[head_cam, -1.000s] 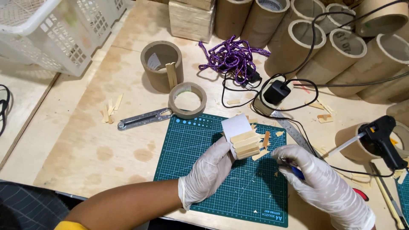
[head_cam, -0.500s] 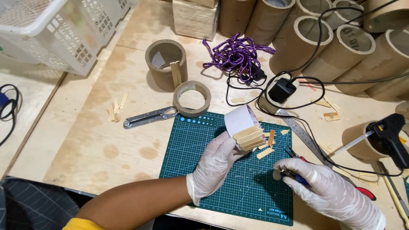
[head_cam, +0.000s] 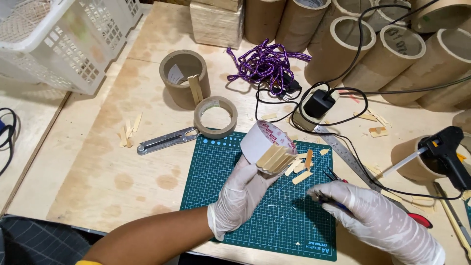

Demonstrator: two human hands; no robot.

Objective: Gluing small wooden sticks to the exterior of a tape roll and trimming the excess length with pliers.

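My left hand (head_cam: 240, 196), in a white glove, holds a white tape roll (head_cam: 262, 140) tilted above the green cutting mat (head_cam: 216, 167). Several flat wooden sticks (head_cam: 275, 158) are stuck along the roll's lower side. My right hand (head_cam: 368, 216), also gloved, is closed on a dark-handled tool (head_cam: 329, 200) low over the mat's right part. Loose cut stick pieces (head_cam: 304, 169) lie on the mat between my hands.
A brown tape ring (head_cam: 216, 118), a cardboard tube with a stick (head_cam: 184, 78) and a metal utility knife (head_cam: 164, 141) lie left of the mat. A black glue gun (head_cam: 449, 152), metal ruler (head_cam: 346, 154), purple cord (head_cam: 267, 61), black adapter (head_cam: 319, 103), cardboard tubes and a white basket (head_cam: 64, 39) surround.
My left hand has tipped the roll further so the sticks face down and right. My right hand has shifted slightly left with the tool.
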